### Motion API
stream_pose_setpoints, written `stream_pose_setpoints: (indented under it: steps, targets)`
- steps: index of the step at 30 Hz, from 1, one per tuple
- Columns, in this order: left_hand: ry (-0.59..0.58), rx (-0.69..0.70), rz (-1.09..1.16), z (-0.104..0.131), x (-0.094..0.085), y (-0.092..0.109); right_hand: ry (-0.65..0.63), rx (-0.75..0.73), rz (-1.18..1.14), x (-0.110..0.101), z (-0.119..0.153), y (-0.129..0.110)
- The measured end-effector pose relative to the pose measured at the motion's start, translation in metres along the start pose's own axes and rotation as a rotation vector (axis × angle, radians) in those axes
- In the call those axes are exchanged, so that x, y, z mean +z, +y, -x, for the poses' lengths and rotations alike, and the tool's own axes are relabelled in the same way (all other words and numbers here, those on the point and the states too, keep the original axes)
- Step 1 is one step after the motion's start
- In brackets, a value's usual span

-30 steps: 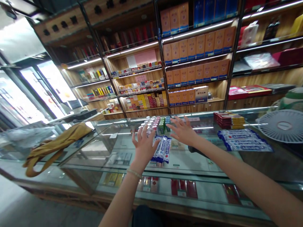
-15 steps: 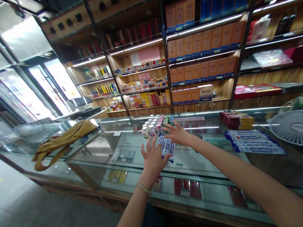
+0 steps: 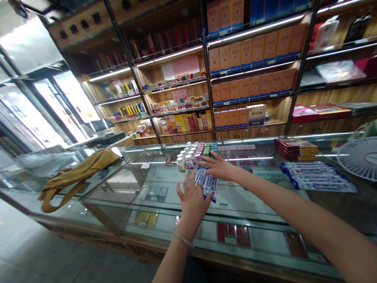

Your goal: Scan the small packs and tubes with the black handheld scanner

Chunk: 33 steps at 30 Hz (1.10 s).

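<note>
Several blue-and-white candy-like packets (image 3: pixel 209 181) lie side by side on the glass counter (image 3: pixel 165 175). Over their near left edge is my left hand (image 3: pixel 193 200), its fingers spread and its thumb by the packets' near end. My right hand (image 3: pixel 220 167) reaches in from the right at their far end, fingers stretched out and apart. Whether the fingertips touch the packets I cannot tell. Just beyond stand rows of small white-capped bottles (image 3: pixel 189 160), with pink and green ones (image 3: pixel 207 150) to their right, partly behind my right hand.
On the counter's right lie more blue-and-white packets (image 3: pixel 319 177), a stack of red and gold packs (image 3: pixel 296 149) and a white slatted basket (image 3: pixel 361 157). A mustard cloth bag (image 3: pixel 79 177) rests at the left. Orange boxes (image 3: pixel 246 55) fill the shelves behind.
My left hand has shifted slightly right and down along the packets. My right hand has barely moved. The packets and bottles stay in place.
</note>
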<state>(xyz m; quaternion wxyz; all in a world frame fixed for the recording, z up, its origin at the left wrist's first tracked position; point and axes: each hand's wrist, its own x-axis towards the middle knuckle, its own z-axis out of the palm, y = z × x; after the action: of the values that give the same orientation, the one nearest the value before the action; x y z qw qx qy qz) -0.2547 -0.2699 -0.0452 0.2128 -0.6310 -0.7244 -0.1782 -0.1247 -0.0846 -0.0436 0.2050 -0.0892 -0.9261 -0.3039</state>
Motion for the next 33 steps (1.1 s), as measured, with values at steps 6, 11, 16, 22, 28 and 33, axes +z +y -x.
stream_pose_setpoints:
  steps: [6, 11, 16, 22, 28, 33]
  targets:
    - [-0.047, -0.019, -0.008, -0.002, -0.006, 0.004, 0.088, -0.053, 0.017, 0.003, 0.002, 0.003]
    - [-0.065, -0.038, -0.014, -0.004, -0.009, 0.007, 0.162, -0.097, 0.068, 0.003, 0.008, 0.008]
    - [-0.061, -0.035, -0.008, -0.006, -0.008, 0.008, 0.197, -0.145, 0.154, -0.004, 0.012, 0.011]
    - [-0.013, -0.024, 0.003, -0.008, -0.006, 0.012, 0.248, -0.239, 0.243, -0.016, 0.016, 0.018]
    - [0.055, 0.004, -0.003, -0.009, -0.002, 0.016, 0.197, -0.277, 0.244, -0.042, 0.023, 0.022]
    - [0.099, 0.004, 0.017, -0.009, 0.000, 0.019, 0.183, -0.278, 0.234, -0.053, 0.028, 0.026]
